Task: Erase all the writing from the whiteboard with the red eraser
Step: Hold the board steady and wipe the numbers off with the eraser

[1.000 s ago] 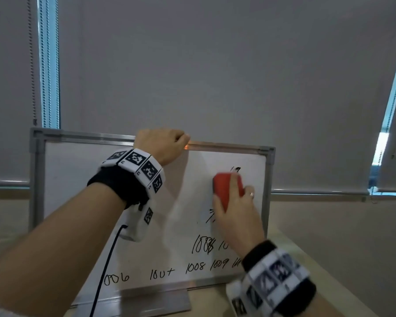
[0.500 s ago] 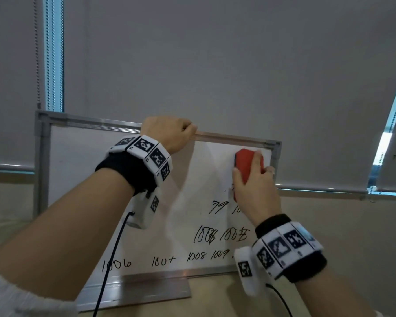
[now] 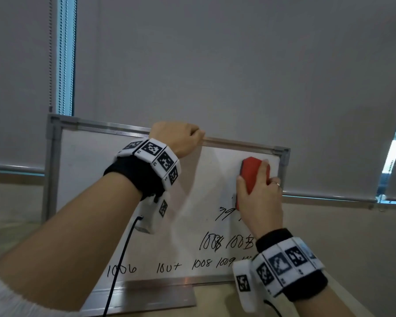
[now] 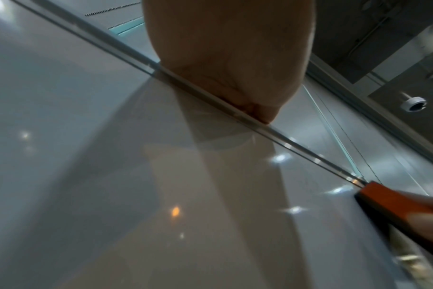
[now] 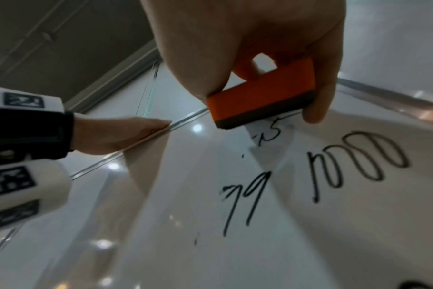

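Note:
A metal-framed whiteboard (image 3: 96, 179) stands upright on a table. My left hand (image 3: 176, 139) grips its top edge near the middle. My right hand (image 3: 258, 197) grips the red eraser (image 3: 249, 175) and presses its dark felt side against the board near the top right corner. In the right wrist view the eraser (image 5: 262, 93) sits just above a faint "5" mark, with black handwritten numbers (image 5: 354, 166) below it. Several more black numbers (image 3: 224, 243) fill the board's lower right and bottom row. The upper left of the board is blank.
Grey roller blinds (image 3: 215, 65) hang behind the board, with bead cords (image 3: 60, 53) at the left. The board's metal foot (image 3: 146, 296) rests on a beige tabletop (image 3: 215, 300). A black cable (image 3: 119, 259) hangs from my left wrist in front of the board.
My right hand has moved the eraser up and to the right, from mid-board to the top right corner; the small mark there is gone. My left hand stays on the top edge.

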Motion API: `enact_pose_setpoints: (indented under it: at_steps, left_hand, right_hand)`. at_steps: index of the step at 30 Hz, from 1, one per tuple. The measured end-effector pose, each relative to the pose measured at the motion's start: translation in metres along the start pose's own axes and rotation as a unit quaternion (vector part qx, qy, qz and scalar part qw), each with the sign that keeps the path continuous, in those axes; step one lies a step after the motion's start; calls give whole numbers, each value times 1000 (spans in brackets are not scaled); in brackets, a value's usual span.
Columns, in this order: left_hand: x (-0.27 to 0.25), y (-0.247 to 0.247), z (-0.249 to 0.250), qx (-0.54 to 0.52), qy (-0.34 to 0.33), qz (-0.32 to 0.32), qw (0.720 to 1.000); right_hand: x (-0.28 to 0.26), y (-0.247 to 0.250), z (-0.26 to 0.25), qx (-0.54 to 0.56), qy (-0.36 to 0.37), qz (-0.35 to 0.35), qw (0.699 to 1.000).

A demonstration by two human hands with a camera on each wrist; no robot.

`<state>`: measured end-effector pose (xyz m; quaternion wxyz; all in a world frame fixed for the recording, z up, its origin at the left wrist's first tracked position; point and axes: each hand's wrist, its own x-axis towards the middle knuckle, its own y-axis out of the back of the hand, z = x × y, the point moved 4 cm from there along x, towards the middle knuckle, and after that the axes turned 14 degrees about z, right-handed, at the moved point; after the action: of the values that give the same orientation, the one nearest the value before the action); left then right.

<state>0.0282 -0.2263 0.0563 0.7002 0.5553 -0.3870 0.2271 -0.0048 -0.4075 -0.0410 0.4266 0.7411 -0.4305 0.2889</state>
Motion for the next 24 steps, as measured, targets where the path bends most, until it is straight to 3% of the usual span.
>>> enact_pose_setpoints:
  at_steps: [4, 6, 7, 10, 11, 13, 15, 17, 18, 22, 24]
  left_hand:
    - [0, 2, -1, 1, 6, -5, 1000]
    - [-1, 2, -1, 2, 7, -10, 1000]
    - [0, 1, -1, 2, 5, -11, 1000]
    - [1, 0, -2, 2, 3, -8, 1000]
    - [1, -1, -2, 1, 4, -8, 1000]
    - [2, -2, -3, -3, 7, -8, 1000]
    - [2, -2, -3, -4, 9, -6, 1000]
    - [2, -3, -1, -2, 6, -6, 1000]
    - [2, -2, -1, -2, 3, -4, 1000]
    - [1, -2, 0, 4, 3, 4, 1000]
    - [1, -2, 1, 6, 2, 7, 1000]
  right_hand:
    - [-40, -15, -48, -11, 192, -6, 981]
    - [-49, -19, -57, -16, 255, 14, 967]
    - [-42, -18, -55, -22, 245, 25, 969]
    - [-10, -7, -39, -22, 100, 21, 995]
    - [-6, -8, -35, -18, 82, 30, 996]
    - [-17, -11, -46, -6, 139, 22, 990]
    - [-39, -17, -56, -6, 261, -14, 965]
    - [-37, -17, -46, -29, 328, -4, 944]
    - [-26, -12, -37, -40, 318, 12, 947]
    - [27, 6, 19, -53, 145, 40, 987]
    - [21, 9, 28, -35, 187, 44, 981]
